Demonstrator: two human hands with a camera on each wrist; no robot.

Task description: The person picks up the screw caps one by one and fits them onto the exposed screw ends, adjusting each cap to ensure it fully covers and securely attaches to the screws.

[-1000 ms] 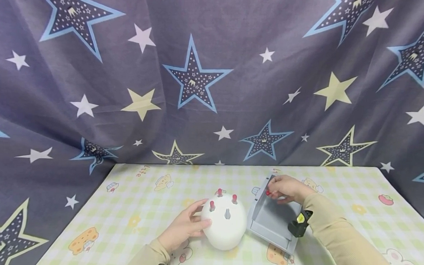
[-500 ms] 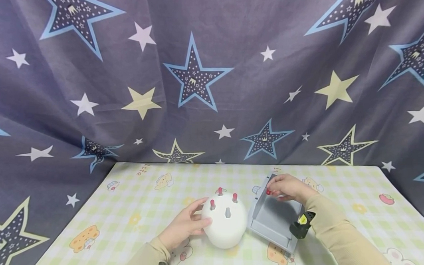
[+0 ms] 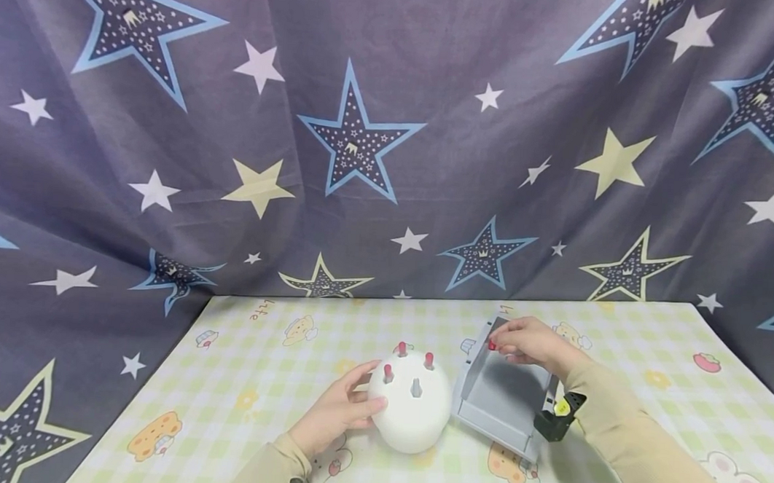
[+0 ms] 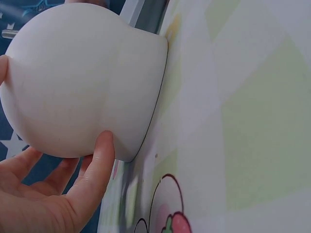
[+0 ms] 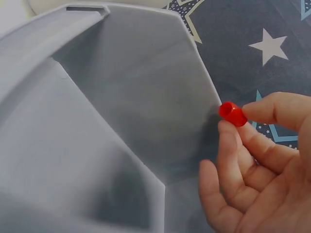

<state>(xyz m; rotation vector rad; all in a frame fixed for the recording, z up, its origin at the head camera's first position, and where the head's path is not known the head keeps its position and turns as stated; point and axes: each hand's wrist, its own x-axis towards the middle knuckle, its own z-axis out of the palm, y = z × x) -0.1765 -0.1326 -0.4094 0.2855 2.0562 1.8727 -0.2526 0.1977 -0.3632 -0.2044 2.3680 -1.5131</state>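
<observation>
A white rounded body (image 3: 410,426) stands on the table, with three red-capped pegs (image 3: 429,360) and one bare grey prong (image 3: 416,387) on top. My left hand (image 3: 337,415) holds its left side, thumb in front and fingers behind; the left wrist view shows the fingertips against its smooth wall. Over the far left part of a grey open tray (image 3: 492,427), my right hand (image 3: 531,344) pinches a small red cap (image 5: 232,113) between thumb and fingers. The cap's hollow end shows in the right wrist view. My right hand hides part of the tray's far end.
A pale green checked tablecloth (image 3: 243,358) with printed cartoon figures covers the table. Behind the table's far edge hangs a dark curtain (image 3: 373,248) patterned with stars. The tray stands close to the white body's right side.
My right hand has shifted slightly to the right with the red cap still pinched, and its wrist has turned a little. My left hand and the white body have stayed put.
</observation>
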